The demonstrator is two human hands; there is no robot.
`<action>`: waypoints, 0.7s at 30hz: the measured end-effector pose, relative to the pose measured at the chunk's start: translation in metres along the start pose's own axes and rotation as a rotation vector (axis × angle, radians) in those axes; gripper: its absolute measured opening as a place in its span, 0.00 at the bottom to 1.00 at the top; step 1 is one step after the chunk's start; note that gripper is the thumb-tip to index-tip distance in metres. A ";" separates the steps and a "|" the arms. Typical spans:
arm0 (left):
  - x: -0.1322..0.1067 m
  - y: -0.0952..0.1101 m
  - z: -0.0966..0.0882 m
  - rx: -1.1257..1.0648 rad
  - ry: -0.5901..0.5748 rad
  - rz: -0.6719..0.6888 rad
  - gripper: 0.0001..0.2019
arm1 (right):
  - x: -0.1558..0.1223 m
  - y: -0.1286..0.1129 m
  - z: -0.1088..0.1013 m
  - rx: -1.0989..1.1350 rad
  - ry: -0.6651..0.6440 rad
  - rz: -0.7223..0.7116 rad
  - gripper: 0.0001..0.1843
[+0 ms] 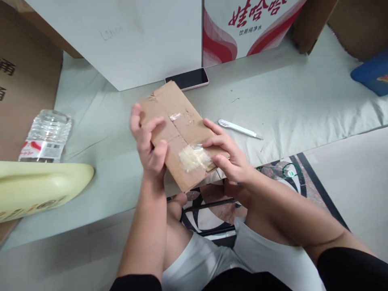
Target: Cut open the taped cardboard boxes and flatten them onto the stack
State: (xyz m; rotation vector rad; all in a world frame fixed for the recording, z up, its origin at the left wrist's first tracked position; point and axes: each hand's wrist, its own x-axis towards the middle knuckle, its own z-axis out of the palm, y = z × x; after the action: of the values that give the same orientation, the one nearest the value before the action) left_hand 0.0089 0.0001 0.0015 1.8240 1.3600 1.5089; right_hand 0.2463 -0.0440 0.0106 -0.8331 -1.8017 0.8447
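A flat brown cardboard box (178, 125) with scraps of clear tape on its seam is held up in front of me, tilted. My left hand (148, 143) grips its left edge, thumb under and fingers curled over the top. My right hand (226, 155) holds the lower right corner, with its fingertips resting beside a crumpled wad of clear tape (194, 157) stuck on the box. A white utility knife (239, 129) lies on the pale sheet just right of the box, untouched.
A dark phone (188, 78) lies behind the box against a white board (127, 40). A water bottle (45, 137) and a pale yellow plastic object (39, 190) sit at left. A red-and-white carton (242, 28) stands behind, something blue (371, 72) at far right. Patterned floor shows below.
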 end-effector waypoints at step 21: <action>-0.003 0.017 0.007 -0.108 0.075 -0.028 0.13 | -0.005 0.060 -0.065 -0.790 0.127 0.411 0.13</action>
State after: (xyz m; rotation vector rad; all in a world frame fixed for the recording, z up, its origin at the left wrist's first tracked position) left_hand 0.0228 -0.0081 0.0112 1.6919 1.3055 1.6178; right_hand 0.3185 -0.0037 -0.0213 -1.7615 -1.8788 0.2772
